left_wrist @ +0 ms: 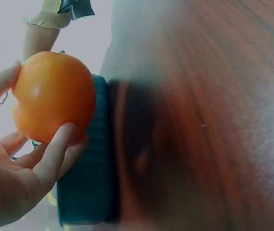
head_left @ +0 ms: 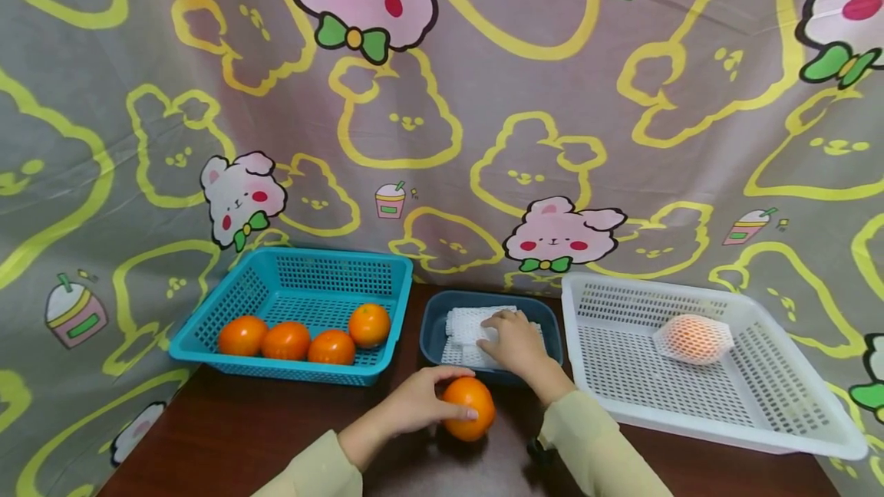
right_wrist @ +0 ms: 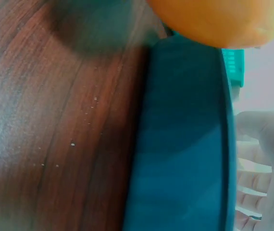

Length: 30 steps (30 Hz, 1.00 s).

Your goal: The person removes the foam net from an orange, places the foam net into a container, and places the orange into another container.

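Note:
My left hand (head_left: 419, 400) grips an orange (head_left: 470, 409) with thumb and fingers, above the dark table in front of a small dark blue tray (head_left: 430, 359). In the left wrist view, the fingers curve round the orange (left_wrist: 55, 96) from both sides. Inside the tray lie white foam net sleeves (head_left: 464, 328), piled loosely. My right hand (head_left: 516, 342) reaches over the tray's front rim, its fingers spread on the sleeves with a gap between thumb and forefinger. The right wrist view shows that hand (right_wrist: 271, 154) beyond the tray wall (right_wrist: 185, 144), washed out by glare.
On the left stands a turquoise basket (head_left: 290, 371) with several oranges (head_left: 286, 340) along its front and right. To the right, a white basket (head_left: 621, 374) bears one orange in a foam net (head_left: 694, 339). A patterned cloth (head_left: 442, 136) hangs behind the table.

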Tool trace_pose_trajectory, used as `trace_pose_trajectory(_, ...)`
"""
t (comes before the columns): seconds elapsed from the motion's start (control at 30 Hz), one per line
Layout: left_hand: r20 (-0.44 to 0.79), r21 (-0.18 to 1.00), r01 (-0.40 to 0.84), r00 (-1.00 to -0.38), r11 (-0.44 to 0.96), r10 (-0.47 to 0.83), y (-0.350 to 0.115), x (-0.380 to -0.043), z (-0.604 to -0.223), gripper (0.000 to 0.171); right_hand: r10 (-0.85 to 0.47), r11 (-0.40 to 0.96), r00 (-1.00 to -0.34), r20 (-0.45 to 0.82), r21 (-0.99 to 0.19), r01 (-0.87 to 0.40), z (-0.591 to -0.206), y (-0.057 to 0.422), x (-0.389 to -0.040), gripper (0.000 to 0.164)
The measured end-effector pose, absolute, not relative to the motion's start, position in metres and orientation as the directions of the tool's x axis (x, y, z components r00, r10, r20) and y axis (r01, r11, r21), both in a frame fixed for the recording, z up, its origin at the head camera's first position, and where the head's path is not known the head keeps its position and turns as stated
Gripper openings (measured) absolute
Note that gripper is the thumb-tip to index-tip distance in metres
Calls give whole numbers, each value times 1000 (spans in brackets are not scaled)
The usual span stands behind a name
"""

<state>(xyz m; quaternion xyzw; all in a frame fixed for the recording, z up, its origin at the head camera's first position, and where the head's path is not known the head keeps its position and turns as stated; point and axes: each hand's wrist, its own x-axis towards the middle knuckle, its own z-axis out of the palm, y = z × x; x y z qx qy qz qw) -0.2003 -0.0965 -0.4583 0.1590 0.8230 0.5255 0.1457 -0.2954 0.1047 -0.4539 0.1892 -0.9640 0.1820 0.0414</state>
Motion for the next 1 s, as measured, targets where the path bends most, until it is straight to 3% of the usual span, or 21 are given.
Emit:
trace_pose_trajectory(0.47, -6, 894, 199, -891, 402, 454, -94, -196, -417, 59, -351, 856, -909, 225, -315, -409, -445, 110, -294, 34)
trace_pose_trajectory(0.73, -10, 927, 146, -911, 346, 412, -110, -194, -400, 56, -361, 828, -898, 253, -356, -433, -438, 112, -292, 31)
trace_pose_trajectory(1.0, -49, 940, 53, -957, 336, 286, -138, -193, -389, 61, -372, 750, -889, 266, -478, -457, -428, 103, -285, 27)
